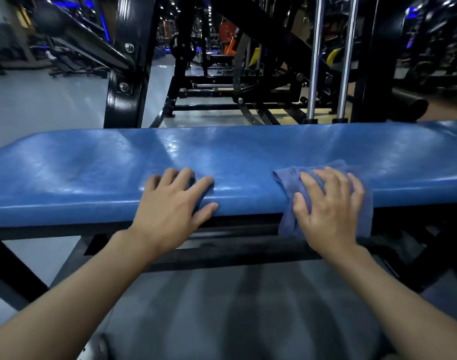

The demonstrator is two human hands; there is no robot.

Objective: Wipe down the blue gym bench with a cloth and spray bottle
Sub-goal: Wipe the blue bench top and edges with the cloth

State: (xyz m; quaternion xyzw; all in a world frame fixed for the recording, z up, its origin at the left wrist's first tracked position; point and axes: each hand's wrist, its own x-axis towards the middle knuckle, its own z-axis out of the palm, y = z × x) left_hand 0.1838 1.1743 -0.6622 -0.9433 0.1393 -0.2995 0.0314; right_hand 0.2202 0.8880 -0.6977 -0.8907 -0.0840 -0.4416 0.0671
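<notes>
cloth [287,178] is pressed onto the bench [92,165] front edge by the right hand [328,211], fingers spread. left hand [170,209] is laid flat beside it, fingers spread.

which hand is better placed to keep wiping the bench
Right. The right hand lies flat on the blue cloth, draped over the near edge of the bench. The left hand rests bare on the padding, likely only bracing.

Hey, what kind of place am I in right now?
Almost certainly a gym. You are leaning over a padded blue bench, black weight machines with chrome guide rods fill the floor behind it, and your right hand presses a blue cloth on the pad.
</notes>
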